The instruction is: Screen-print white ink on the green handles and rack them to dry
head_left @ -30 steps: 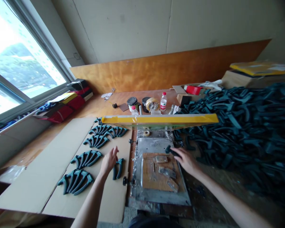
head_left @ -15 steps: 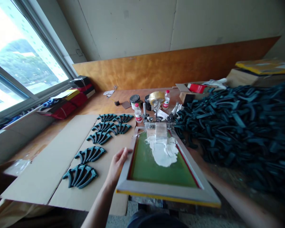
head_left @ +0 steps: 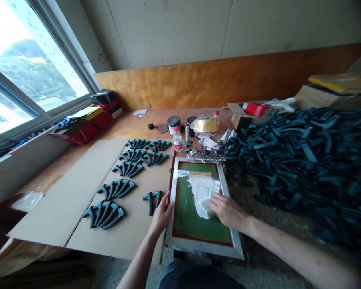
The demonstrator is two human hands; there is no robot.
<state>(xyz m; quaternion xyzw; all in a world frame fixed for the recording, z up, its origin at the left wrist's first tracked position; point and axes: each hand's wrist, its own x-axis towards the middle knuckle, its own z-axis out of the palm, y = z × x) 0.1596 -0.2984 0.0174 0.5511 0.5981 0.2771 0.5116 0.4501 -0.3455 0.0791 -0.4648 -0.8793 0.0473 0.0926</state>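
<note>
1. Where the flat tan cardboard sheet (head_left: 69,192) lies, curved dark-teal handles (head_left: 104,214) rest in fans.
2. The left hand (head_left: 161,215), beside two handles, touches the left rim of a silver rectangular frame (head_left: 204,249); whether it grips, I cannot tell.
3. Over the frame's green mesh (head_left: 188,224), the right hand (head_left: 228,212) pinches a pale flat scraper (head_left: 207,204) against thick white paste (head_left: 200,189).
4. A dark-teal handle heap (head_left: 291,160) lies rightmost.

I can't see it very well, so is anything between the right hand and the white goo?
Only a pale, blurred piece seems to be in between: it looks held by the right hand, down at the white goo on the green screen. I see nothing else in the way.
</note>
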